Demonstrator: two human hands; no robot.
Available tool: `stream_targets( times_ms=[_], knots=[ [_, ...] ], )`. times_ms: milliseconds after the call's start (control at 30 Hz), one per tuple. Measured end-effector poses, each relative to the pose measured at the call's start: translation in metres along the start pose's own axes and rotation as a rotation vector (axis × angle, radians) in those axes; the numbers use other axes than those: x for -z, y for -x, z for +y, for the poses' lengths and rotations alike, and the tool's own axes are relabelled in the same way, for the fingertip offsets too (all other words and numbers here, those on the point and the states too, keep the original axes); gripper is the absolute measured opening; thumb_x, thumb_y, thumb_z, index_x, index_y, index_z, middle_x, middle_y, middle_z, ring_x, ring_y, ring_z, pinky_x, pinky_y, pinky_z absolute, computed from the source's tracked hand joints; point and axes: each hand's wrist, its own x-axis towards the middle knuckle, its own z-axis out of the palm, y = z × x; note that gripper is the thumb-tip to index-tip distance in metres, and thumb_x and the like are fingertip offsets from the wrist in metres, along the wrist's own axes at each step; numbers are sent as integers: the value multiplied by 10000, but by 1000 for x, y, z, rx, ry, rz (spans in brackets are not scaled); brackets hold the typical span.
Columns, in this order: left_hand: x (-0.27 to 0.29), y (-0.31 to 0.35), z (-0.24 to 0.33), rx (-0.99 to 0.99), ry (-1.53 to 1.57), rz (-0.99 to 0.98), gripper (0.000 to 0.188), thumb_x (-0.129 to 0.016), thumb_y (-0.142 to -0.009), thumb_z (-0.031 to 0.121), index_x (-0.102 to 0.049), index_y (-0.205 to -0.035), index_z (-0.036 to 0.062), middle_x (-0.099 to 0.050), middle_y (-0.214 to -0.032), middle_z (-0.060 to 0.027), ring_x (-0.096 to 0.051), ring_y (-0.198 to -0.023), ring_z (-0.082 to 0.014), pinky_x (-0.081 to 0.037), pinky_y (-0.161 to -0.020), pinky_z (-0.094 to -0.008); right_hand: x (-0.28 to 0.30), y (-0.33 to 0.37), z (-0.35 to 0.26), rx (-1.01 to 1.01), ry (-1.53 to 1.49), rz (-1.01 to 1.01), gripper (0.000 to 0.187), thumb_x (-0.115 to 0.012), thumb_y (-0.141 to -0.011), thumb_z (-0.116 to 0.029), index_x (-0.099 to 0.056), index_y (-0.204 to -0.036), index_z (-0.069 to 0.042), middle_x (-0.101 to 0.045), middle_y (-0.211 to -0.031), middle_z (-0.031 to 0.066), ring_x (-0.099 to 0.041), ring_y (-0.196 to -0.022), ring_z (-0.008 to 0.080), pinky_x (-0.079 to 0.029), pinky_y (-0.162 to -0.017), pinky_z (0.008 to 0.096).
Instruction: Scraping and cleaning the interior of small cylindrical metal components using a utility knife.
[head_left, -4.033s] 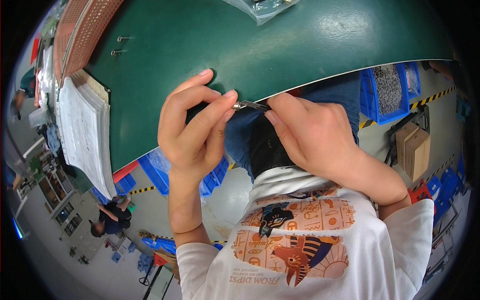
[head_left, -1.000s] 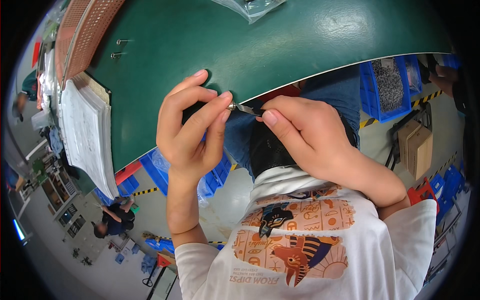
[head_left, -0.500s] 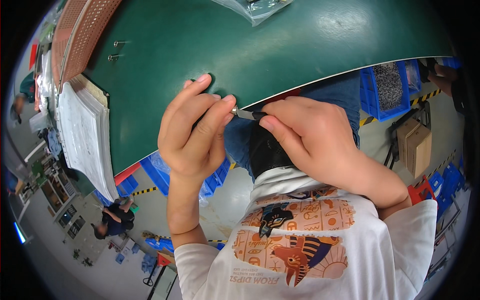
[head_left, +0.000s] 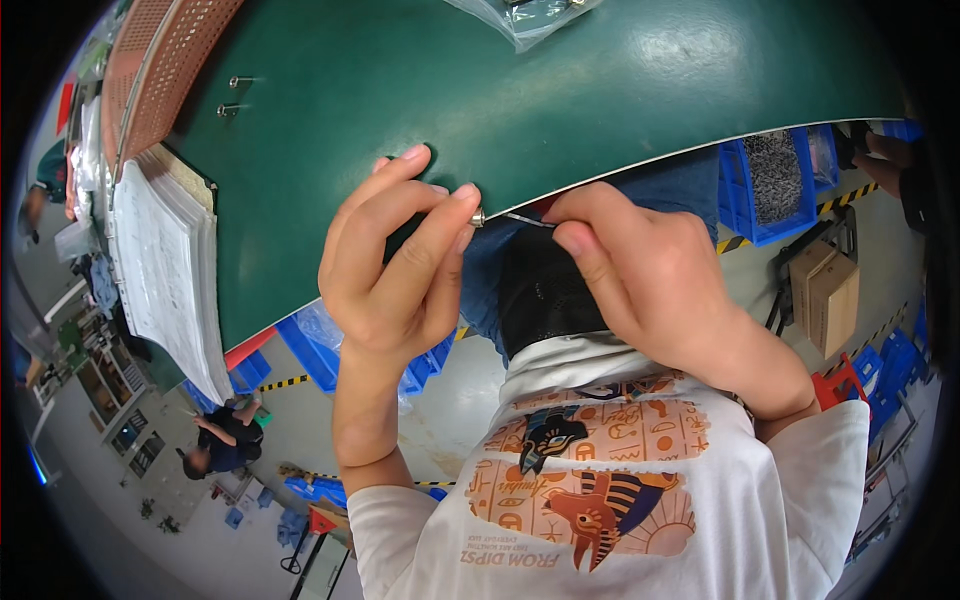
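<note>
Left hand: raised at the near edge of the green tabletop (head_left: 620, 105); the left hand (head_left: 392, 255) pinches a small metal part between the tips of thumb and forefinger, its other fingers bent and fanned apart.
Metal part: the small metal part (head_left: 478, 217) juts from the left fingertips on the side facing the other hand; its far end is hidden by the fingers.
Right hand: the right hand (head_left: 645, 275) grasps a thin blade-like tool between thumb and curled forefinger, the remaining fingers folded in.
Tool: the thin blade-like tool (head_left: 527, 219) points leftward from the right fingertips, seen nearly edge-on; most of its handle is covered by the hand.
Gap: the tool's tip stands just beside the metal part, apart from it, so that the part lies between the left fingertips and the tip.
Tabletop, left: two small metal pieces (head_left: 228, 110) lie well apart from both hands, near a pink perforated basket (head_left: 165, 75) and a stack of papers (head_left: 165, 265).
Tabletop, far edge: a clear plastic bag (head_left: 523, 30).
Below, right: a blue bin (head_left: 735, 205) of small parts; cardboard boxes (head_left: 828, 295) beyond it.
</note>
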Motion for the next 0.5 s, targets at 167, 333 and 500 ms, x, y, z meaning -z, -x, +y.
stream_targets(
  times_ms=[167,333,500],
  knots=[
    [-1,2,-2,-5,-24,12,258,-671,-674,3,-687,-923,67,-593,-825,-88,-612,-899,-293,-492,-813,-403,0,0,-7,-15,27,-112,107,-545,-850,-78,-522,-953,-65,-589,-668,114,-588,-570,300,-447,-480,374],
    [-3,1,0,2,-18,22,271,-671,-677,10,-686,-942,67,-590,-832,-92,-609,-895,-292,-487,-817,-401,-4,-1,-9,-22,92,-124,173,-563,-820,-72,-523,-988,-82,-602,-700,107,-591,-576,305,-457,-477,386],
    [-3,2,-1,19,30,57,218,-694,-658,-6,-678,-858,79,-608,-807,-67,-621,-893,-269,-486,-827,-399,-3,-3,-12,-23,161,-145,227,-584,-789,-73,-530,-1009,-90,-610,-712,101,-592,-582,309,-466,-481,391]
  ],
)
